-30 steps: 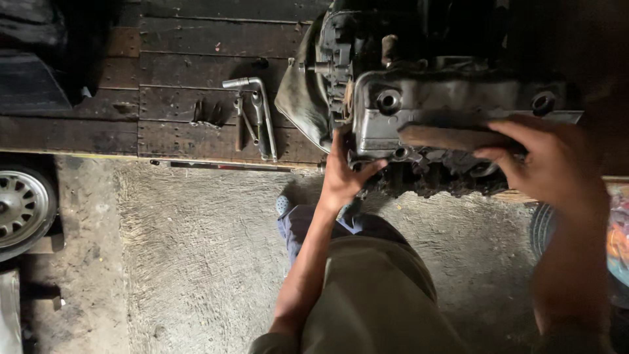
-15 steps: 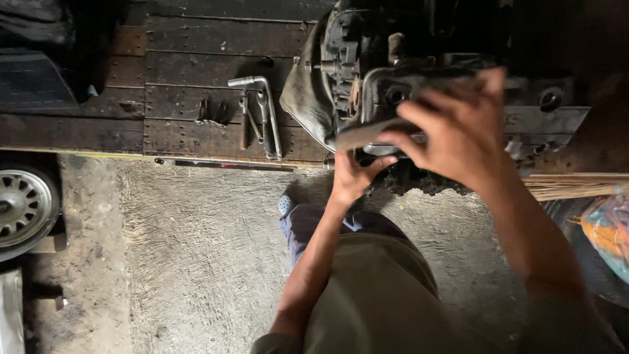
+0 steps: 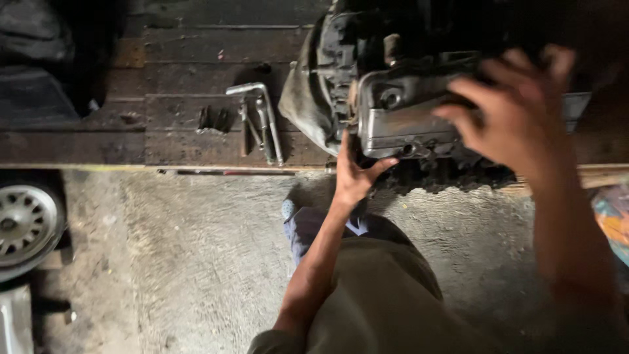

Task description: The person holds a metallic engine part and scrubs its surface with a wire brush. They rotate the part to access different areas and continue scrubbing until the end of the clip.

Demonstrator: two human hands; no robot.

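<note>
Fingers of the left hand [image 3: 354, 176] grip the lower left edge of the engine [image 3: 406, 111] at upper centre, while the blurred right hand [image 3: 517, 118] spreads wide over it, wrenches [image 3: 259, 121] lying left.

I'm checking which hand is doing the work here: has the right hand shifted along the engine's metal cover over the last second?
Yes. The right hand has moved left along the metal cover, from its right end toward the left end.

Dark plank desk [image 3: 164, 141], worn and stained. Resting on it: greasy engine block [image 3: 400, 111] at the front edge, bent metal wrench [image 3: 262, 118] with other tools just left, small dark sockets [image 3: 215, 119] farther left. Below, rough concrete floor [image 3: 183, 262] bearing a wheel [image 3: 26, 223].
</note>
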